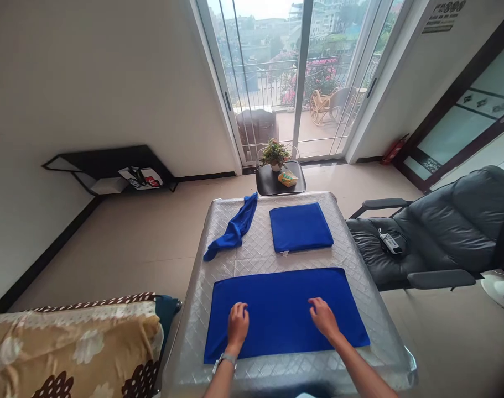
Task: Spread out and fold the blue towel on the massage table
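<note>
both hands — left hand (237, 323), right hand (323, 316) — flat (palms down) on blue towel (280, 298).

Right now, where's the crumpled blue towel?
In the head view, the crumpled blue towel lies at the table's far left, beside the folded blue towel.

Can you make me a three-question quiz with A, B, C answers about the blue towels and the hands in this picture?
1. Where do both hands rest?
A. on the flat towel
B. on the armchair
C. on the plant

2. How many blue towels lie on the table?
A. one
B. three
C. five

3. How does the far left towel look?
A. neatly folded
B. rolled tight
C. crumpled

Answers:
1 A, the left hand and right hand lie flat on it.
2 B, one spread, one folded towel, one crumpled.
3 C, it lies bunched and twisted.
</note>
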Motion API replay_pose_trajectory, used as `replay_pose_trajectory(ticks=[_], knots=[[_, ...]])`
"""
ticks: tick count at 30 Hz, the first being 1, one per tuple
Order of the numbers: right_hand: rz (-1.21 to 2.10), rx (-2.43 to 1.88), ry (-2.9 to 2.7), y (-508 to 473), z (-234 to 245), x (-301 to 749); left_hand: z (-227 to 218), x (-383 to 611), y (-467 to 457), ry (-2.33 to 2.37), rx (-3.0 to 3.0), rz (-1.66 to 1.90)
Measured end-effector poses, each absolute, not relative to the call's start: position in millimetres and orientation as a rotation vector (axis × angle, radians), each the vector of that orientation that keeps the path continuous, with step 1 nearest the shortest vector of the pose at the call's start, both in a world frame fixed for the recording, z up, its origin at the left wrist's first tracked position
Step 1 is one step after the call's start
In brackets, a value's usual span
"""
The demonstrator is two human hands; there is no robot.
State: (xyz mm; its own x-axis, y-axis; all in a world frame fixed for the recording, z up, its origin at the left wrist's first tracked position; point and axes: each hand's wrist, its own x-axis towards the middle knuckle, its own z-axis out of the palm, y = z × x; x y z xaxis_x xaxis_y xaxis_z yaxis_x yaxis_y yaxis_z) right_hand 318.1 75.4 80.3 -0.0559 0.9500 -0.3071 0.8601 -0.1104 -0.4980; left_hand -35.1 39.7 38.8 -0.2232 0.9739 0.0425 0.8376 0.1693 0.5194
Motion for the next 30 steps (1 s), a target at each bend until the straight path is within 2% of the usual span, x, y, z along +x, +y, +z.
replay_pose_trajectory(ticks=[5,10,19,30], knots=[[0.676,-1.787,-2.237,126,59,247,21,52,110,1.894,2.141,0.533],[0.502,-1.666,-2.364,147,15,223,-8,81,136,1.870,2.315,0.383],[0.336,-1.561,-2.499,148,-3,262,-9,53,138,1.915,2.296,0.265],[0.064,-2.107,-2.256,178,-23,404,-18,-70,113,2.334,1.919,0.258]])
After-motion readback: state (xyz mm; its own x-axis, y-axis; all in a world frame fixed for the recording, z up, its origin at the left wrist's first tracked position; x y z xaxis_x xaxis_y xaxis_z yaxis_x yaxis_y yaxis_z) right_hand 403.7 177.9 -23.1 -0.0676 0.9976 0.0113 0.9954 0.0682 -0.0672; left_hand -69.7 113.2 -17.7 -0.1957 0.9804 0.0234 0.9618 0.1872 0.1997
